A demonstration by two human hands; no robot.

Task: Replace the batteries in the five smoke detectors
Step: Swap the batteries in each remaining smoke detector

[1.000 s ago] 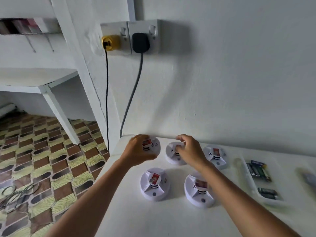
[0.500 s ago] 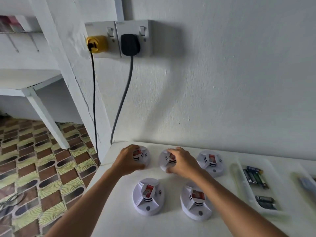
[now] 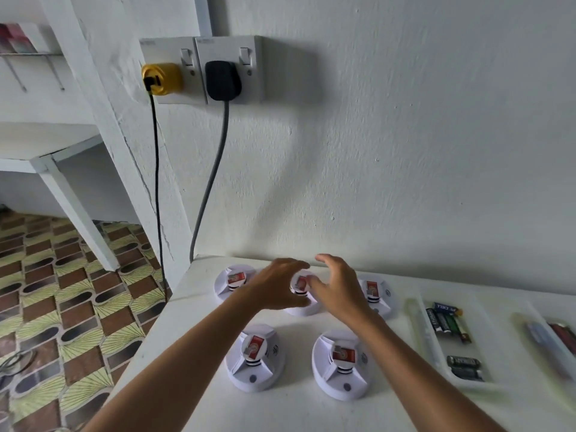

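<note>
White tabletop (image 3: 187, 307), lower frame: five smoke detectors (image 3: 255, 358) apparently unopened; left hand (image 3: 277, 286) and right hand (image 3: 339, 291), fingers spread and empty, flank centre-back detector (image 3: 300, 302); task barely begun

Both forearms bare, no sleeves or jewellery visible.

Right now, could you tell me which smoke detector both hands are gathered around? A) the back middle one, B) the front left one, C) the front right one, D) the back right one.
A: the left hand and the right hand flank the back middle detector, fingers spread beside it, while the other four detectors lie untouched.
</note>
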